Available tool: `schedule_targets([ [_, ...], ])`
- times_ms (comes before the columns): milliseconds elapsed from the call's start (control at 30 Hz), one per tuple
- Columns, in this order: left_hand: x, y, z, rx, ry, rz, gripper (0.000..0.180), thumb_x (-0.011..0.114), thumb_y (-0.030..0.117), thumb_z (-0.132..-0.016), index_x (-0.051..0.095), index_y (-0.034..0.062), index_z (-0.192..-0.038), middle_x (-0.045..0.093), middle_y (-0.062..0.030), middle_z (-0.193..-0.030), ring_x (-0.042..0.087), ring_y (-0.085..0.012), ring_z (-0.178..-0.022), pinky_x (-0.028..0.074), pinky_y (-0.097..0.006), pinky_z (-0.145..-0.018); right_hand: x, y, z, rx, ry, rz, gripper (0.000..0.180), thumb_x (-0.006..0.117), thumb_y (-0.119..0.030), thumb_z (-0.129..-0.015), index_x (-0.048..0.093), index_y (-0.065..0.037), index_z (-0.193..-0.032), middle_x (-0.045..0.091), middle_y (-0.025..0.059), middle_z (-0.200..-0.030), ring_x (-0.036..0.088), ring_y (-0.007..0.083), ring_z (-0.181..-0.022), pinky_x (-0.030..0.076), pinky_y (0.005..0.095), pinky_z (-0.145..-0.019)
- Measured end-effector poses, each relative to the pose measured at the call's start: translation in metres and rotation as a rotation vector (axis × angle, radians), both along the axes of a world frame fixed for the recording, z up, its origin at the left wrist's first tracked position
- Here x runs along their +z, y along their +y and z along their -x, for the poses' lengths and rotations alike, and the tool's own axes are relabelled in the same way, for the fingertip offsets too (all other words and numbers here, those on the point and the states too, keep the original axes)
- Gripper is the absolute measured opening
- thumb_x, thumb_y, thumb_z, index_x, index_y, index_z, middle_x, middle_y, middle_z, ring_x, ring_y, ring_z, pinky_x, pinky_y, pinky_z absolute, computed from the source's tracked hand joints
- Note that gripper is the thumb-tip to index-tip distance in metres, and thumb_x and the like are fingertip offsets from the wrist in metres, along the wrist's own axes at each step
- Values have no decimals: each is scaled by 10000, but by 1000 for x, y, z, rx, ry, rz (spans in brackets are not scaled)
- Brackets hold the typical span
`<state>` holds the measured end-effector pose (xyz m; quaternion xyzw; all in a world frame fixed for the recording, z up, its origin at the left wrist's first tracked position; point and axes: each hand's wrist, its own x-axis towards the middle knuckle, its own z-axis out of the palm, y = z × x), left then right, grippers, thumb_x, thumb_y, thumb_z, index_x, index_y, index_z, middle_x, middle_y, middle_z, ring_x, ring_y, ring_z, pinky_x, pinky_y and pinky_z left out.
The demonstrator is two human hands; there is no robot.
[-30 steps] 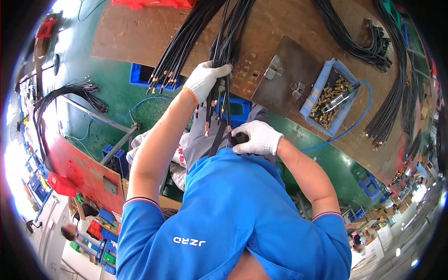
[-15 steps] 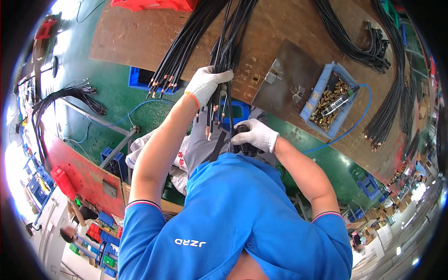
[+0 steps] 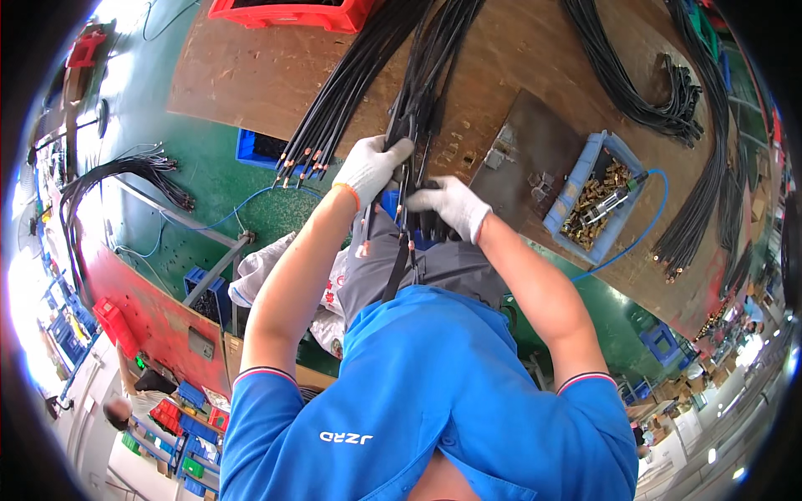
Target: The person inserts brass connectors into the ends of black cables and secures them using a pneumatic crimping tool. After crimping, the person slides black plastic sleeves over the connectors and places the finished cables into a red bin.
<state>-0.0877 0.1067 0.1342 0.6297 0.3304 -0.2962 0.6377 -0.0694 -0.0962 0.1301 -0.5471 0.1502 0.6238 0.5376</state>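
A bundle of black cables with copper terminals [image 3: 415,108] runs down the brown workbench [image 3: 251,75] toward my lap. My left hand [image 3: 370,167], in a white glove, is closed around the bundle just above the bench edge. My right hand [image 3: 451,204], also gloved, grips the same cables a little lower and to the right. The loose cable ends [image 3: 393,267] hang down over my grey trousers. A second fan of black cables [image 3: 334,125] lies to the left of my left hand, untouched.
A blue bin of brass fittings [image 3: 597,196] sits on a dark metal plate [image 3: 522,150] to the right. More black cable bundles [image 3: 693,192] drape the bench's right side. A red crate [image 3: 292,12] stands at the far edge. Blue bins [image 3: 259,150] sit below.
Both hands have come closer together on the cable bundle. My right hand moved up from my lap to the bench edge, and the hanging cable ends now trail lower.
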Motion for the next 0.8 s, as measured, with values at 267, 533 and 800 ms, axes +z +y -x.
schedule_targets([
  [267,6,43,-2,-69,-25,-22,333,723,369,-1000,727,40,-1042,693,-5,-825,604,-86,-662,475,-255,-597,-12,53,-85,11,-98,122,175,772,-208,-862,795,-35,-880,739,89,-759,679,199,-593,512,356,-529],
  [533,-13,38,10,-182,-224,-1,465,866,187,-797,699,-29,-1174,723,-33,-910,648,-128,-772,528,-293,-702,-29,58,-52,-268,-265,71,188,772,-250,-894,791,-78,-967,718,39,-755,646,160,-585,512,325,-527],
  [800,-5,51,9,-348,-149,-134,390,827,147,-838,659,-3,-1156,674,-3,-855,610,-98,-711,504,-281,-635,-24,63,-105,-364,-240,205,192,784,-202,-873,750,-19,-916,716,102,-708,655,224,-512,532,375,-511],
])
